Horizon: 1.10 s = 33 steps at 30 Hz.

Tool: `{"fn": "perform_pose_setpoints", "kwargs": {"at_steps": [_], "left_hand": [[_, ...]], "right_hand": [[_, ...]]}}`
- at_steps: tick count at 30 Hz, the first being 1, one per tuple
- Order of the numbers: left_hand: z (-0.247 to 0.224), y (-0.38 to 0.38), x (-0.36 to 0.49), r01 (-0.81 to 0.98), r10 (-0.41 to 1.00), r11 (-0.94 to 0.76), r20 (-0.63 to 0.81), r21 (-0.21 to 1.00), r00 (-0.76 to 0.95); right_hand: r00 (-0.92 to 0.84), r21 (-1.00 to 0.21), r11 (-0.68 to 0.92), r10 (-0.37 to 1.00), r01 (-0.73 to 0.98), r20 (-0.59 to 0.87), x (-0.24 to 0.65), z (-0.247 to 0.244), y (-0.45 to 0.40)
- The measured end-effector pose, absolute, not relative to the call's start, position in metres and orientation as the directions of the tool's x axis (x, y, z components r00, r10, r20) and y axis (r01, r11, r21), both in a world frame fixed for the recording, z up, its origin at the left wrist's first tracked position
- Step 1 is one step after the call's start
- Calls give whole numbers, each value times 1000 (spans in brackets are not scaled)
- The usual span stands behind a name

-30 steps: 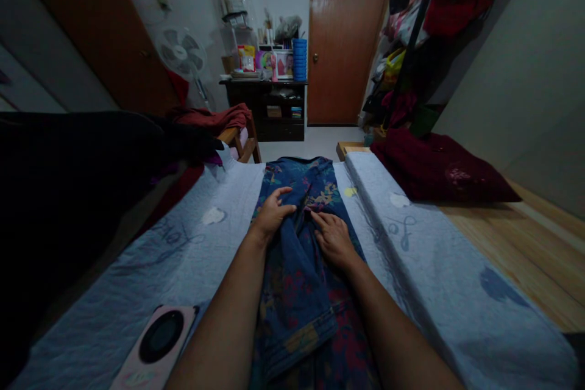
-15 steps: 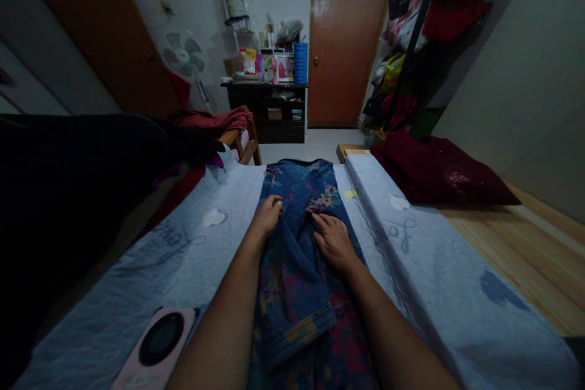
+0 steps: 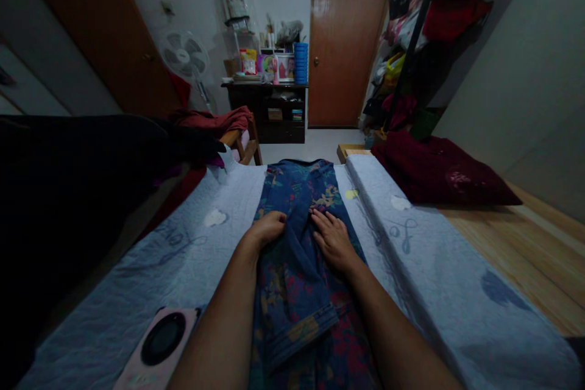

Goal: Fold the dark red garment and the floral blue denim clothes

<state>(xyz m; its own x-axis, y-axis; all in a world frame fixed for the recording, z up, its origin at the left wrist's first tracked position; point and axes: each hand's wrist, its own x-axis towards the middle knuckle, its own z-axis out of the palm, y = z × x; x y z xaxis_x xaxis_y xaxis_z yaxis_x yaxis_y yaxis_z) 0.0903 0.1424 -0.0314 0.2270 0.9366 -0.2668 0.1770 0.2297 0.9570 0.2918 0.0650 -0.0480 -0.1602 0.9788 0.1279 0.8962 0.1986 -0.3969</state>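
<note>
A blue denim garment with a multicoloured floral print [image 3: 292, 195] lies lengthwise on the bed, one sleeve [image 3: 297, 292] folded down over its body with the cuff toward me. My left hand [image 3: 270, 228] is at the sleeve's left edge, its fingers together and closed on the cloth; the fingertips are partly hidden. On the other side of the sleeve, my right hand [image 3: 333, 237] lies flat on the garment with its fingers stretched out. Creases run through the cloth between the two hands.
A pink case with a black round part [image 3: 158, 341] lies by my left forearm on the pale blue bedding [image 3: 219, 262]. Dark cloth [image 3: 82, 195] is heaped at left. Folded maroon cloth [image 3: 439, 173] rests at right on a wooden surface [image 3: 539, 256]. Beyond stand a fan [image 3: 185, 55] and a dark cabinet [image 3: 247, 109].
My left hand has moved slightly toward me and right, its fingers now closed at the sleeve's edge. My right hand has flattened a little in nearly the same spot.
</note>
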Motion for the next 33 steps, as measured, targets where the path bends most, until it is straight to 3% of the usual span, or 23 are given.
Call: {"fn": "perform_pose_setpoints", "kwargs": {"at_steps": [4, 16, 21, 26, 30, 33], "left_hand": [[-31, 148, 88, 176, 920, 270, -308, 947, 244], [-27, 156, 89, -117, 980, 193, -185, 974, 81], [-27, 158, 91, -295, 984, 173, -150, 940, 101], [-31, 159, 93, -401, 973, 218, -166, 890, 161], [-34, 160, 92, -438, 962, 262, -195, 860, 193], [-34, 159, 93, -450, 956, 278, -197, 849, 217]], "right_hand": [[-163, -400, 190, 981, 896, 100, 291, -46, 65], [-164, -327, 190, 981, 926, 104, 284, -46, 61], [-170, -338, 169, 985, 926, 29, 285, -36, 70], [-166, -490, 134, 986, 861, -22, 291, -20, 96], [-51, -745, 177, 981, 643, 190, 288, -29, 109], [-64, -763, 270, 955, 588, 289, 281, -44, 109]]}}
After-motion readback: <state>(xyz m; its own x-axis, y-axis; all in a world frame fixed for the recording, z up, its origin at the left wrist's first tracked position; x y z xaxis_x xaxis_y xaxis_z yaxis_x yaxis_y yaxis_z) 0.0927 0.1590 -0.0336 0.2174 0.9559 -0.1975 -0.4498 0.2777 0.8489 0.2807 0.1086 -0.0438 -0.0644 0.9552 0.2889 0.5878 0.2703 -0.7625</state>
